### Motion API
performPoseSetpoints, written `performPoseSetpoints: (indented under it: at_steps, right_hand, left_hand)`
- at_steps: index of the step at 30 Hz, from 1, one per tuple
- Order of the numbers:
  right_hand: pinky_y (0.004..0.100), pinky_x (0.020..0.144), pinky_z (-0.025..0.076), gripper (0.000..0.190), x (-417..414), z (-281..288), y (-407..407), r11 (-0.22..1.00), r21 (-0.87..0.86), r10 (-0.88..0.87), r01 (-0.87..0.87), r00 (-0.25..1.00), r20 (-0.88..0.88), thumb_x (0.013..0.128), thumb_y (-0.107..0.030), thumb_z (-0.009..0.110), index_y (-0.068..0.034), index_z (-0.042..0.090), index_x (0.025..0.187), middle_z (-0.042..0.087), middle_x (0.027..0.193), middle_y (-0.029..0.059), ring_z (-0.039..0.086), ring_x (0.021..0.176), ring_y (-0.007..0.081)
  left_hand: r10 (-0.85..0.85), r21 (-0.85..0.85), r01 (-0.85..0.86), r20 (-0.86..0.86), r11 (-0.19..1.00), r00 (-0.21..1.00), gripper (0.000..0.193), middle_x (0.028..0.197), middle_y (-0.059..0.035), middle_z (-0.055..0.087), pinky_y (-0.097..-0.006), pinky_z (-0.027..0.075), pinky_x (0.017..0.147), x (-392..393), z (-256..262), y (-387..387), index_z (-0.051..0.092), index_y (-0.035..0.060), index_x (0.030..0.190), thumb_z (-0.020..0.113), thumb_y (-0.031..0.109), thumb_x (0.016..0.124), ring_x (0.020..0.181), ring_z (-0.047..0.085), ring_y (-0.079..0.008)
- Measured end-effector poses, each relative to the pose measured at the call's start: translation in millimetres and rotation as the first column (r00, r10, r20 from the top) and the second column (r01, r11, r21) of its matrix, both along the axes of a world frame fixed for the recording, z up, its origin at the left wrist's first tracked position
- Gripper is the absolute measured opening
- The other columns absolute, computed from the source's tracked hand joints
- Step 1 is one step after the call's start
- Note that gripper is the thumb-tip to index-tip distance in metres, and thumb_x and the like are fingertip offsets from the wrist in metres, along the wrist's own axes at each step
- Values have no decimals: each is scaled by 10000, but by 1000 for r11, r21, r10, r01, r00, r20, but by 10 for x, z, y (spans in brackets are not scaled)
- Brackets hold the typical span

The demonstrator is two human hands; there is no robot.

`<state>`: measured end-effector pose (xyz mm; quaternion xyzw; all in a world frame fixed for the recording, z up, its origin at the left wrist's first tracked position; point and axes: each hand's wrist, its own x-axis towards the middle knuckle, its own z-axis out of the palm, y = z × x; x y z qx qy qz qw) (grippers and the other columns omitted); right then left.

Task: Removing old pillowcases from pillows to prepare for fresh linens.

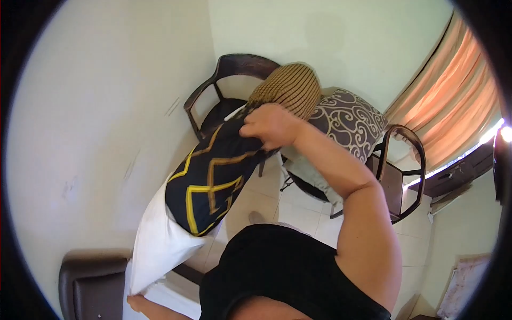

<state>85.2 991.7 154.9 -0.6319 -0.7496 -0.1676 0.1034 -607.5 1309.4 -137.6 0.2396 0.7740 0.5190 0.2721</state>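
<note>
My right hand [272,126] grips the upper end of a black fabric cover [212,172] with yellow and brown zigzag bands. A white pillow [160,240] sticks out of the cover's lower end, partly inside it. Low at the left, my left hand [137,303] pinches the far corner of that white fabric, so the whole piece is stretched slantwise between my hands. Just beyond my right hand is a brown-and-black patterned cushion [292,88]. The right forearm partly hides a grey cushion with cream swirls [346,120].
A dark wooden armchair [240,66] stands in the wall corner, another [420,176] at the right. A brown padded backrest [96,284] is at lower left. Orange curtains [452,88] hang at the right. Tiles [260,196] cover the floor.
</note>
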Motion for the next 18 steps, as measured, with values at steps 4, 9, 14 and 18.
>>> performPoseSetpoints:
  at_steps: [4, 9, 14, 18]
  right_hand:
    - [414, 640, 461, 368, 596, 640, -664, 966, 154, -208, 207, 978, -7, 526, -107, 680, -89, 568, 876, 539, 753, 91, 568, 737, 308]
    - [389, 744, 471, 425, 1676, 577, -1710, 738, 493, -559, 460, 826, 66, 555, -91, 717, -64, 585, 958, 600, 913, 121, 576, 841, 326]
    - [432, 949, 366, 540, 2313, -154, -2656, 296, 308, -954, 904, 298, 42, 625, -139, 739, -110, 532, 1122, 479, 1225, 73, 438, 1149, 288]
    - [445, 1074, 273, 604, 2240, -1147, -2586, -87, -343, -993, 935, -110, -50, 787, -147, 658, -151, 402, 1334, 189, 1475, 60, 277, 1316, 285]
  left_hand:
    - [-415, -458, 12, -796, 889, 441, 401, 1105, -248, 585, -411, 518, 762, -415, -162, -210, 612, 64, 1090, 622, 219, 721, 900, 603, -436]
    - [20, 13, -21, 24, 1000, 999, 470, 1063, -236, 585, -503, 509, 777, 405, -272, -99, 542, -73, 1075, 657, 265, 768, 879, 601, -397]
    - [-381, 295, 260, 499, 919, 779, 427, 1044, -185, 560, -471, 510, 768, 1899, 170, -99, 505, -51, 1084, 664, 205, 782, 901, 581, -323]
    - [-513, 352, 396, 364, 848, 777, 415, 985, -128, 585, -408, 516, 721, 2708, 537, -407, 530, -9, 1114, 650, 223, 791, 864, 590, -285]
